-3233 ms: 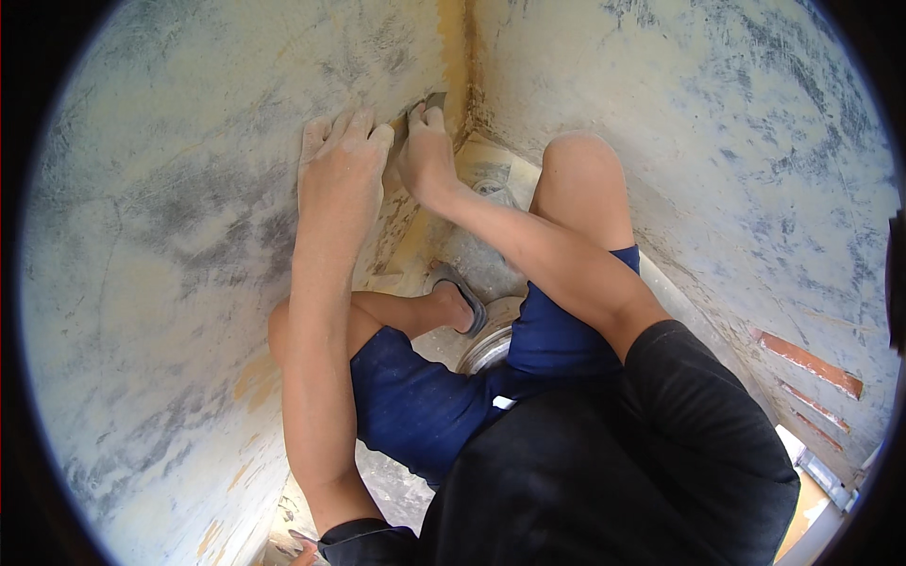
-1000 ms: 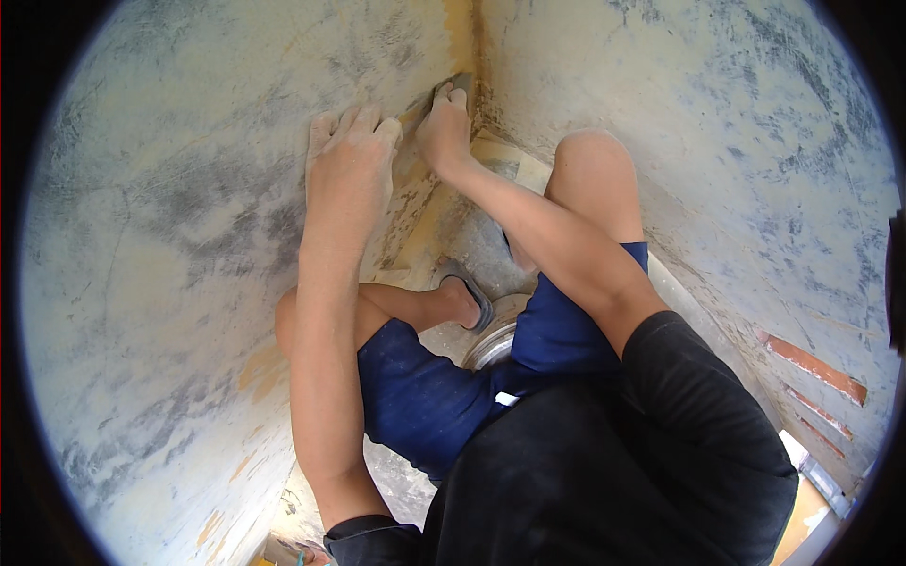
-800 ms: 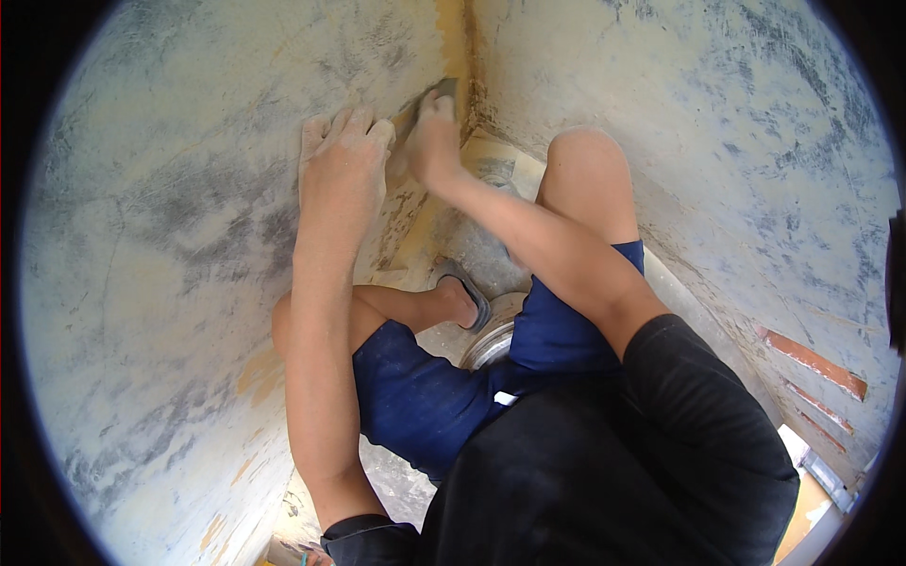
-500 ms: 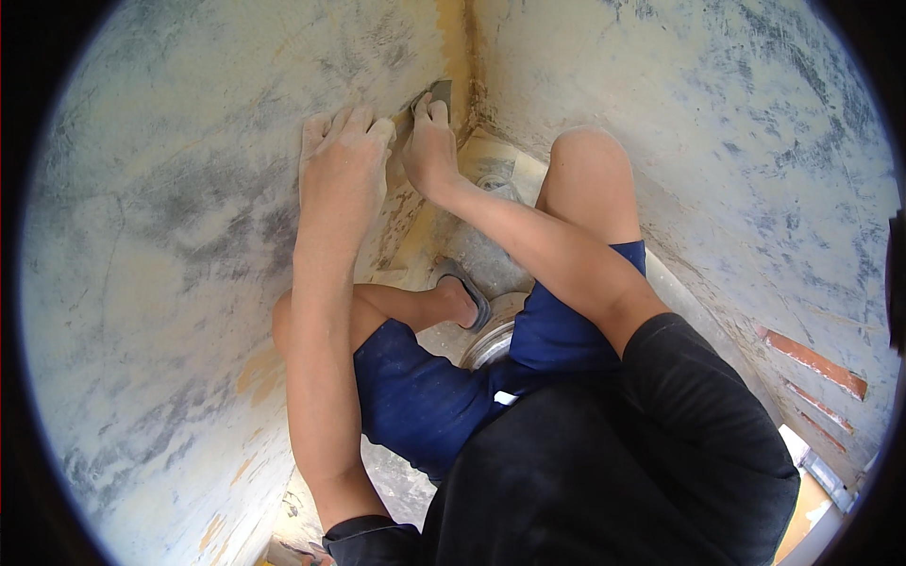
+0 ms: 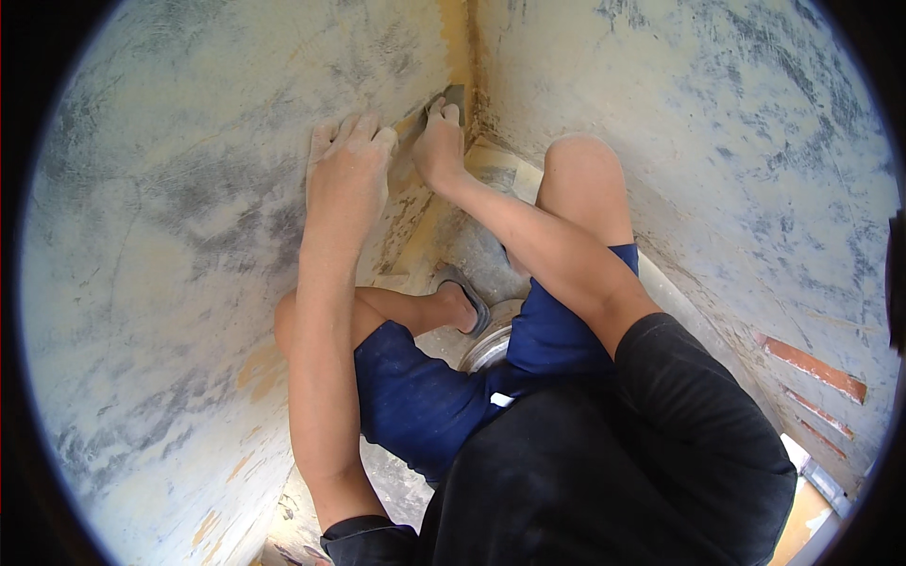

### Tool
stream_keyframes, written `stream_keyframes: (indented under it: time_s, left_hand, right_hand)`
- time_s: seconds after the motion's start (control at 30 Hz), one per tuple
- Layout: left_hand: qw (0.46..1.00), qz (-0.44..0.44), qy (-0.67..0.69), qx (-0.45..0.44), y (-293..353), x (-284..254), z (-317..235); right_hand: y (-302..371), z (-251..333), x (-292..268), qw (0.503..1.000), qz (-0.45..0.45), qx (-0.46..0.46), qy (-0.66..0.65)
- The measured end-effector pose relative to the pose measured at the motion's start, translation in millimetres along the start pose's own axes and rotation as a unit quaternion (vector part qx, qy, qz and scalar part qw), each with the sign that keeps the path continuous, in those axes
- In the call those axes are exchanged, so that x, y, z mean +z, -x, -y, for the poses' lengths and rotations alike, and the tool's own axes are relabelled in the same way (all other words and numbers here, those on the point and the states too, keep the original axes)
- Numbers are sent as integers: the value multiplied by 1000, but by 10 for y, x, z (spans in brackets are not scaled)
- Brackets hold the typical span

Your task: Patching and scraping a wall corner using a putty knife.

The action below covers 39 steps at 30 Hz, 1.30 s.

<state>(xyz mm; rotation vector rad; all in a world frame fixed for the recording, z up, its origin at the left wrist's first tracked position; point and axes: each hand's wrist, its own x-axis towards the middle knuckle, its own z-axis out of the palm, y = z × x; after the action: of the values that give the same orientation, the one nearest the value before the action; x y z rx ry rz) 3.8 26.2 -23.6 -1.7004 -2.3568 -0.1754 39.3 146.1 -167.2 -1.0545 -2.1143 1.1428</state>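
Note:
My right hand is closed on a putty knife, whose dark grey blade lies against the left wall close to the inside corner. Beside it, to the left, my left hand rests at the same wall with bent fingers coated in pale dust. Anything under its fingers and palm is hidden. A yellowish, unevenly coloured band of wall runs between and below the two hands, down toward the floor. The wall surface is off-white with grey smudges.
The right wall meets the left one at a brown-stained corner. My bent knees, one near each wall, flank a round metallic-rimmed thing, perhaps a bucket, between my legs. Reddish bare strips show low on the right wall.
My right hand and the putty knife have shifted slightly right, toward the corner. My left hand has moved a little to the right and down in the view.

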Motion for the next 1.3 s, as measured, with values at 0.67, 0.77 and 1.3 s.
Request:
stream_keyframes:
  time_s: [0.67,0.77,1.3]
  left_hand:
    - [1000,21,-22,-3,-5,-7,12]
    - [1000,17,-2,-6,-70,16,-38]
    - [999,35,2,-11,-32,-1,-3]
  right_hand:
    - [27,37,39,999,37,-5,-2]
    - [-115,-45,24,995,55,58,-61]
    - [-40,-10,86,993,-52,11,-102]
